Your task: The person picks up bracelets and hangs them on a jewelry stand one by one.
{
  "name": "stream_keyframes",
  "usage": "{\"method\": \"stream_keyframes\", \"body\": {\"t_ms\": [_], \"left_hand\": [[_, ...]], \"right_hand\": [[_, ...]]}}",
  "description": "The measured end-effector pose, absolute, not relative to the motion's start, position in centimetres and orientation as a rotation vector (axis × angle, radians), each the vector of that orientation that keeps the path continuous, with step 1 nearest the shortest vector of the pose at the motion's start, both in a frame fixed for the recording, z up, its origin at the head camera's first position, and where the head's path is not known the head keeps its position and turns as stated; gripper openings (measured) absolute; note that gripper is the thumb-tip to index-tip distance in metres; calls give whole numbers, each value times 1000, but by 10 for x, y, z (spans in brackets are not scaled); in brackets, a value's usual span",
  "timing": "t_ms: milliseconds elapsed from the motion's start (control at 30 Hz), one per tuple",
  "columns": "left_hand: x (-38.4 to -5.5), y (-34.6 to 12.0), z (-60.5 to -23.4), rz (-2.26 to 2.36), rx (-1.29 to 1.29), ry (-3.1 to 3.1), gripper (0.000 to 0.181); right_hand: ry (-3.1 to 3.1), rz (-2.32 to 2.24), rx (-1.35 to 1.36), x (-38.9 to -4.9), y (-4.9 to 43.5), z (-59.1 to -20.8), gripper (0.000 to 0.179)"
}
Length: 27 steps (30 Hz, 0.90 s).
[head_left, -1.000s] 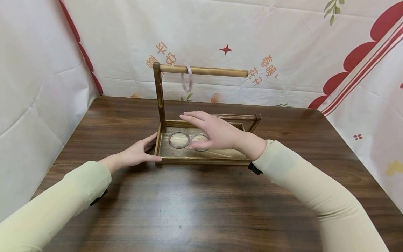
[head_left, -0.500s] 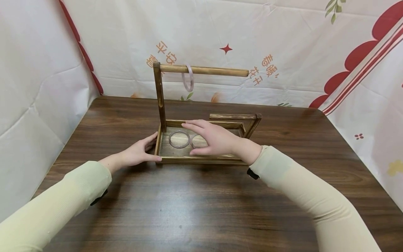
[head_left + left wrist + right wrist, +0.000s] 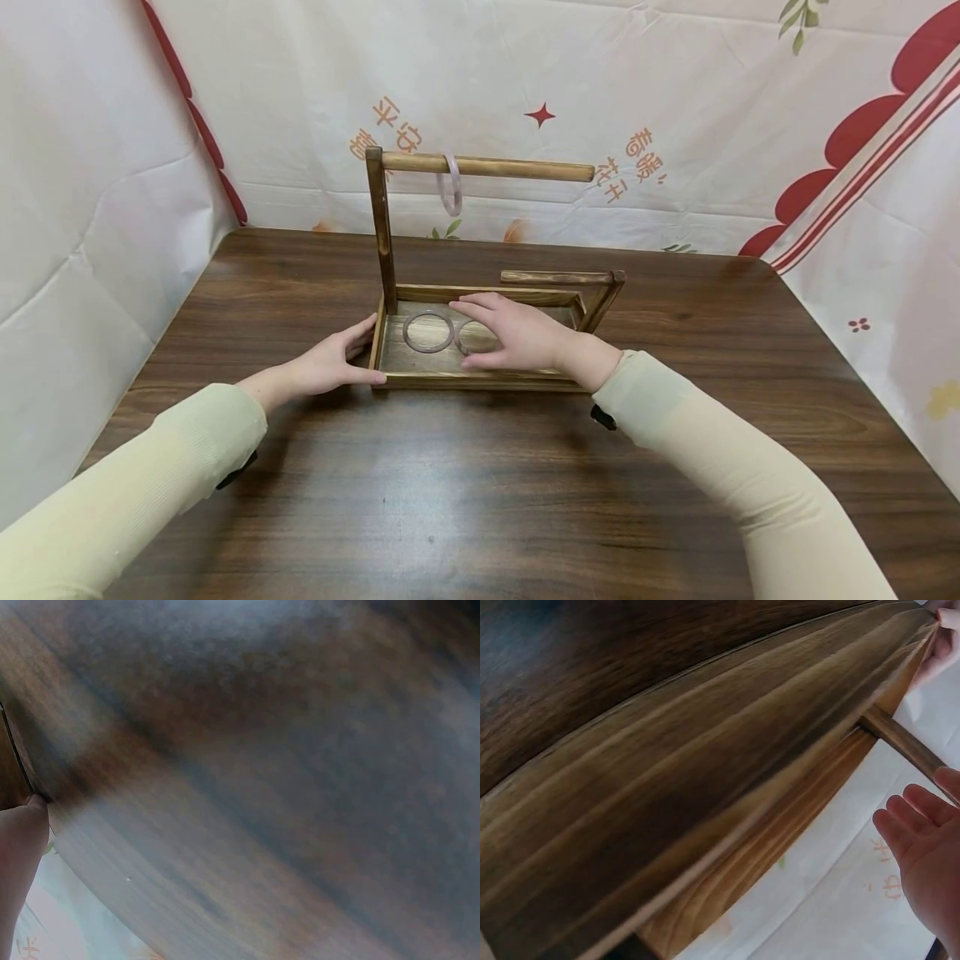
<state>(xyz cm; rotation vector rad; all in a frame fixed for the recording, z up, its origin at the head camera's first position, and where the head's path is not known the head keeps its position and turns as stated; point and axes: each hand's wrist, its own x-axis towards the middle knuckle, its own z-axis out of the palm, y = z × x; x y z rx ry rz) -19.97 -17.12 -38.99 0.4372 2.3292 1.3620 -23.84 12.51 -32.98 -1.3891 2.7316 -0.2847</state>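
In the head view, a wooden bangle stand has a shallow tray base (image 3: 480, 382) and a tall post with a horizontal bar (image 3: 525, 168). A pale lilac bangle (image 3: 451, 192) hangs from that bar. Two more bangles lie side by side in the tray: the left bangle (image 3: 406, 334) is fully visible, while the right bangle (image 3: 461, 340) is partly covered by my right hand (image 3: 517, 335). That hand is over it, fingers extended and thumb apart. My left hand (image 3: 321, 364) touches the tray's left end, thumb at the front corner and fingers along the side wall.
A shorter bar (image 3: 555, 277) on a low post stands at the stand's right side, close behind my right hand. The stand rests on a dark brown wooden table (image 3: 450, 483). A printed white cloth backdrop (image 3: 300, 108) rises behind and beside it.
My right hand has come down closer to the tray, over the right bangle, uncovering the short bar. The hanging bangle sways slightly. My left hand stays put.
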Motion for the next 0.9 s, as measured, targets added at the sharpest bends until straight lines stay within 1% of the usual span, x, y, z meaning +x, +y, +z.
{"method": "stream_keyframes", "body": {"t_ms": [667, 900], "left_hand": [[-199, -172, -388, 1359, 424, 2305, 98], [-200, -173, -389, 1349, 423, 2310, 99]], "right_hand": [[2728, -251, -1186, -254, 130, -350, 79], [2729, -242, -1172, -259, 129, -357, 79]]}}
